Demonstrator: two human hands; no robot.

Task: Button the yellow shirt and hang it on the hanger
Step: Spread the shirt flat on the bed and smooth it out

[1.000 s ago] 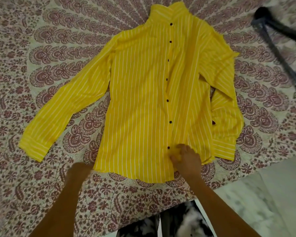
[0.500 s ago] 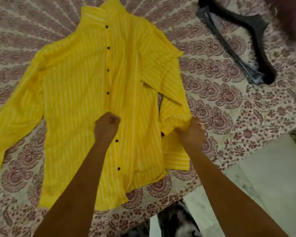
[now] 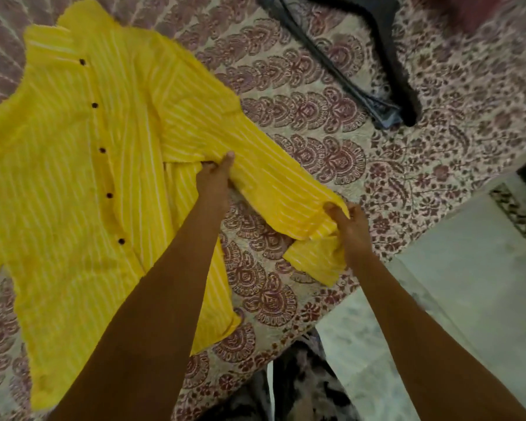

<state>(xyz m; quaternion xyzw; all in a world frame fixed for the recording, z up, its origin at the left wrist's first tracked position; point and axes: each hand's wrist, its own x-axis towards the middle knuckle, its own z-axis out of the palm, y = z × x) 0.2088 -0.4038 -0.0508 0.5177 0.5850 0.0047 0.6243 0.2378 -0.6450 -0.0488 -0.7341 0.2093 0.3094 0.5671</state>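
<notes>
No text, label, brand, number or sign can be read anywhere in the head view.
</notes>
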